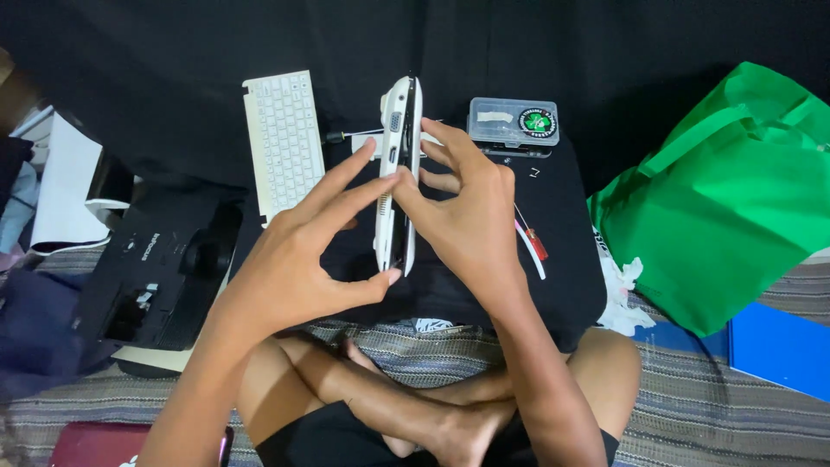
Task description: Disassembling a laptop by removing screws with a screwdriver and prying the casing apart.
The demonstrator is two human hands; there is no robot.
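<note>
The person is sitting cross-legged and holding a white laptop base (399,177) on edge, upright, above a black cloth-covered surface (571,285) at the centre of the view. The left hand (298,251) is gripping the laptop base from the 9 o'clock side, with the thumb pressing the lower edge and the fingers (359,173) extending toward the port side. The right hand (462,207) is gripping it from the 3 o'clock side, with the fingertips resting on the upper edge. A white keyboard (282,143) is lying at 10 o'clock, just beside the laptop base. A clear plastic case (513,123) is lying at 1 o'clock. A red-handled screwdriver (532,242) is lying at 3 o'clock, near the right wrist. A green bag (735,190) is sitting well apart at 3 o'clock, and a black device (156,268) is sitting at 8 o'clock.
</note>
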